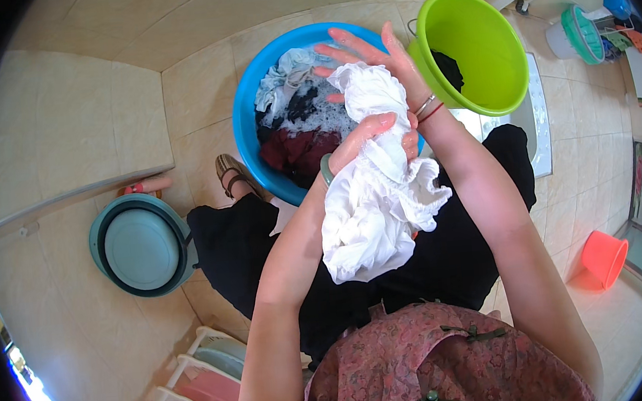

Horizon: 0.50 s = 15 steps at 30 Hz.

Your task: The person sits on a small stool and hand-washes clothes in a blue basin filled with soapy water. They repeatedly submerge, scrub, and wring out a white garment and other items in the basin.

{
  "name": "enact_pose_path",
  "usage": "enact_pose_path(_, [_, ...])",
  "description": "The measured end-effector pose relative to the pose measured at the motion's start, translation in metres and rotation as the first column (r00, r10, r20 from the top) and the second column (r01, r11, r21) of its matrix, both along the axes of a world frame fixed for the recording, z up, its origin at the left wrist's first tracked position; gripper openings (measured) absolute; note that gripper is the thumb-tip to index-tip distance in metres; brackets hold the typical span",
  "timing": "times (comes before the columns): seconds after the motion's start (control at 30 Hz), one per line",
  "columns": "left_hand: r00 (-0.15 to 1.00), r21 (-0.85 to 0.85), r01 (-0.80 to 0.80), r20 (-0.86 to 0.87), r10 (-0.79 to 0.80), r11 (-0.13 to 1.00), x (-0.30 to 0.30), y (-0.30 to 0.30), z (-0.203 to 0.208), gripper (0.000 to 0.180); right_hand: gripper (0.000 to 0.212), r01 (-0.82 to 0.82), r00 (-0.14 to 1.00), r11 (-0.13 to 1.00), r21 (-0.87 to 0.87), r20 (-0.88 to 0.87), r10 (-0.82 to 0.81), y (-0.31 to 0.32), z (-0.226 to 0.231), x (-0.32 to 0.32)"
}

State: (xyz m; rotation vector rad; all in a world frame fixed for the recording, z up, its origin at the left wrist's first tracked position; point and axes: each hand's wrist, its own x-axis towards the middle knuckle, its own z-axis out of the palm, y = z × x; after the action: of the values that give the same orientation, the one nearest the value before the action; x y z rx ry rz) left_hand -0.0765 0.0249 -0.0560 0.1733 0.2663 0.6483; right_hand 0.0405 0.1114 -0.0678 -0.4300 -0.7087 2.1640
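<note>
A wet, bunched white garment (372, 223) hangs over my lap, its upper end near the blue basin (245, 104). My left hand (361, 137), with a pale green bangle at the wrist, is closed around the garment's middle. Fingers spread wide, my right hand (398, 62) lies open behind the garment's upper end, which rests against its palm. In the basin, dark red cloth (298, 153), black cloth and light blue cloth (280, 82) soak among white suds (328, 108). Part of the basin is hidden by my hands and the garment.
Touching the basin's right side is a lime green bucket (502, 47) with dark cloth inside. A grey-green folding basin (142, 250) leans by the left wall. White-framed rack (199, 383) at lower left; coral bucket (605, 258) on the right floor.
</note>
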Motion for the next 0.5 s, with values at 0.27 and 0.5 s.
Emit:
enact_pose_path(0.27, [0.937, -0.04, -0.06, 0.342, 0.07, 0.997, -0.004, 0.004, -0.011, 0.053, 0.064, -0.101, 0.979, 0.993, 0.067, -0.171, 0.111, -0.007, 0.004, 0.007])
enact_pose_path(0.5, [0.997, -0.024, -0.076, -0.014, 0.076, 0.997, -0.012, -0.002, 0.009, 0.049, 0.032, -0.114, 0.87, 0.953, 0.282, 0.492, -0.042, -0.011, 0.051, -0.005])
